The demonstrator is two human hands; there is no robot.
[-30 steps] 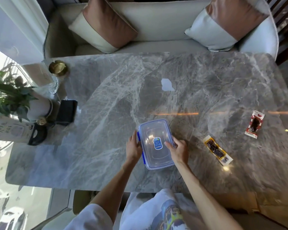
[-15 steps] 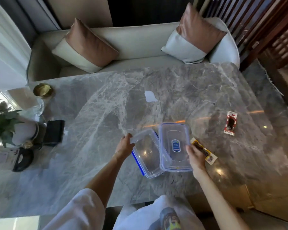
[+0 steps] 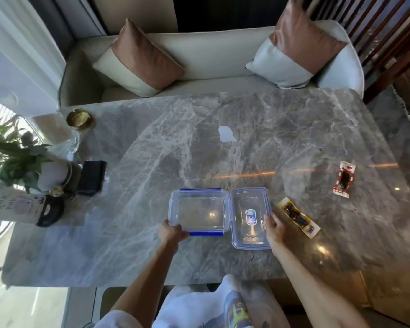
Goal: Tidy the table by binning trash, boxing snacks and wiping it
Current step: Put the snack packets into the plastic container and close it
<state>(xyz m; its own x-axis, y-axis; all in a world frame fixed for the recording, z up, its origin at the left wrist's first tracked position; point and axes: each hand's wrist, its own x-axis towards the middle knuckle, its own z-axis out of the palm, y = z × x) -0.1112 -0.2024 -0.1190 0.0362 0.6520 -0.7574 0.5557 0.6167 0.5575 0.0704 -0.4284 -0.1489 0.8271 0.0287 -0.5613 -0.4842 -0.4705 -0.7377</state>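
A clear plastic box (image 3: 199, 210) with blue clips lies open and empty on the grey marble table (image 3: 152, 162). My left hand (image 3: 171, 233) grips its near left corner. The clear lid (image 3: 250, 217) lies flat just right of the box, and my right hand (image 3: 276, 229) holds its right edge. A yellow snack packet (image 3: 298, 217) lies right of the lid, close to my right hand. A red snack packet (image 3: 344, 179) lies farther right. A small white scrap (image 3: 226, 134) sits mid-table.
At the table's left end stand a potted plant (image 3: 14, 159), a brass dish (image 3: 79, 118), a glass (image 3: 72, 140), a dark wallet-like item (image 3: 91, 177) and a card (image 3: 12, 205). A sofa with two cushions (image 3: 140, 60) runs along the far side.
The lid has come off the box and been laid flat to its right by my right hand. My left hand shifted to the box's near left corner.
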